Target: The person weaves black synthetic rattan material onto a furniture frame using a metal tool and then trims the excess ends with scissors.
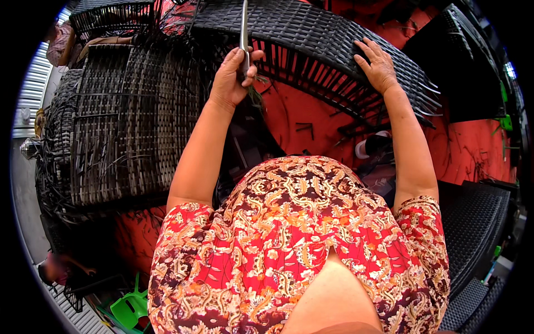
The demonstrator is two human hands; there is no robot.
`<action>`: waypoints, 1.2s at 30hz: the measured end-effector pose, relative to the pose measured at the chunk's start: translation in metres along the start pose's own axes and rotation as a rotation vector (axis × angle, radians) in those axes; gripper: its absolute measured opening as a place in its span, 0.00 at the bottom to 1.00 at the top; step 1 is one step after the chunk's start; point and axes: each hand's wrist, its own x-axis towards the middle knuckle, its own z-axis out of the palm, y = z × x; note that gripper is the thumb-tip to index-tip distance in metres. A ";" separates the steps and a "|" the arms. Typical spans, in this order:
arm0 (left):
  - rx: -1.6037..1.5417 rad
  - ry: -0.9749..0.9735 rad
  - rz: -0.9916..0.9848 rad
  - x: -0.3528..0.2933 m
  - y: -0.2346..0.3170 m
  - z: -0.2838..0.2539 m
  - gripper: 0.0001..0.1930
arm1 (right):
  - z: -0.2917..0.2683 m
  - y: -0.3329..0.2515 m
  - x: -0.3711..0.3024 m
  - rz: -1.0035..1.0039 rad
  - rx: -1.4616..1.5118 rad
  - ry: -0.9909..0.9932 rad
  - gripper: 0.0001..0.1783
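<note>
My left hand point(232, 75) is closed around a knife point(243, 30), its long narrow silver blade pointing up and away from me. A small tuft of thin dark green strands point(256, 96) hangs just below those fingers. My right hand point(377, 65) lies flat, fingers spread, on a curved piece of black woven wicker point(311, 30). Bare strips form an open row along the near side of this wicker piece, and loose pale-edged strip ends stick out at its right end. The knife passes in front of the wicker's left part; whether it touches cannot be told.
Large grey-brown wicker pieces point(128, 122) stand at left, with frayed strips. Black woven panels point(473, 222) are stacked at right. Cut strips lie on the red floor point(300, 117). A green plastic chair point(130, 309) is at lower left. Other people point(60, 44) are partly visible along the left.
</note>
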 end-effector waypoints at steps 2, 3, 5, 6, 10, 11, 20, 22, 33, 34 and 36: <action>-0.038 0.055 -0.094 -0.015 -0.014 0.013 0.09 | 0.001 0.003 -0.001 0.008 -0.004 -0.001 0.27; -0.065 0.031 -0.152 -0.025 -0.023 0.017 0.09 | -0.001 0.001 -0.001 -0.022 -0.001 0.039 0.26; -0.085 0.005 -0.263 -0.044 -0.045 0.023 0.09 | 0.001 0.003 -0.002 -0.031 0.012 0.045 0.26; -0.079 0.006 -0.310 -0.054 -0.060 0.022 0.08 | 0.001 0.004 0.000 -0.041 0.019 0.052 0.26; 0.105 0.140 -0.585 -0.088 -0.116 0.002 0.08 | 0.006 0.011 0.002 -0.023 0.036 0.024 0.26; 0.146 0.206 -0.682 -0.090 -0.125 -0.008 0.07 | 0.006 0.011 0.003 -0.020 0.045 0.022 0.26; 0.232 0.415 -0.682 -0.074 -0.136 -0.014 0.13 | 0.001 0.007 0.002 0.005 0.071 0.013 0.26; 0.170 0.393 -0.703 -0.074 -0.138 -0.016 0.17 | 0.000 0.005 0.002 -0.003 0.076 0.018 0.26; 0.114 0.145 -0.686 -0.072 -0.132 0.004 0.22 | -0.001 0.005 0.001 0.002 0.089 0.038 0.26; 0.126 0.159 -0.673 -0.070 -0.130 0.007 0.22 | -0.002 0.004 0.000 0.003 0.092 0.039 0.26; 0.126 0.182 -0.666 -0.070 -0.129 0.011 0.22 | -0.003 0.003 0.000 0.002 0.086 0.037 0.26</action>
